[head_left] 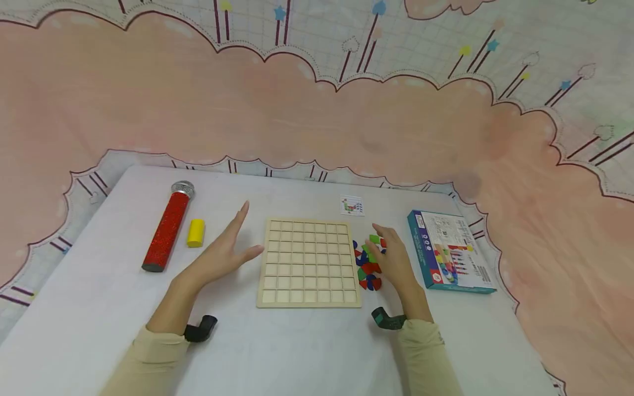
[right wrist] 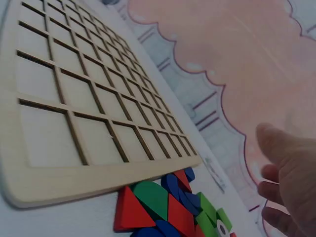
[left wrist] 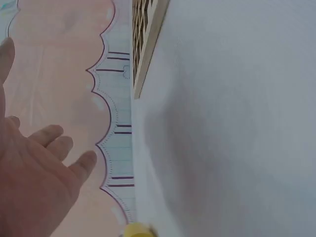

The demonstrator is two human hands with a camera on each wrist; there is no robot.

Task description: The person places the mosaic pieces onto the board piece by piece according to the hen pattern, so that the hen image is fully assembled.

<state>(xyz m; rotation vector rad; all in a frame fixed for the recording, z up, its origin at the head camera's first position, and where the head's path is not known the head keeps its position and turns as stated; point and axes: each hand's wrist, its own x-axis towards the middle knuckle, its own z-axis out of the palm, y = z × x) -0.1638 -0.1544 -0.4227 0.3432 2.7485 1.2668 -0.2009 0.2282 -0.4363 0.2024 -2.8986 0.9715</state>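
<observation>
**My left hand [head_left: 220, 257] and right hand [head_left: 394, 261] hover released on either side of the board [head_left: 309, 306]**

The board lies flat on the white surface [head_left: 297, 355], its pale squares marked off by raised ridges. My left hand is at its nine o'clock, fingers spread and fairly straight, thumb pointing toward the board's near edge – gripping nothing. Seen from my left wrist, that hand hangs in the air, well apart from the board.

My right hand is at the board's three o'clock, above the pieces [head_left: 369, 268]. Its fingers are loosely bent and grasp nothing; from the right wrist they show raised, apart from the pile. The pieces are red, green and blue, bunched together along the board's right edge, some overlapping; one green piece carries a white ring.

Farther out at three o'clock, past my right hand, a box [head_left: 460, 247] lies flat with its printed face up. Between one and two o'clock of the board there is a small card [head_left: 353, 205] with a coloured picture. Between nine and ten, beyond my left hand, stands the yellow cylinder [head_left: 196, 233] – and just past it lies the red mic [head_left: 165, 231], its silver head toward one o'clock.
</observation>
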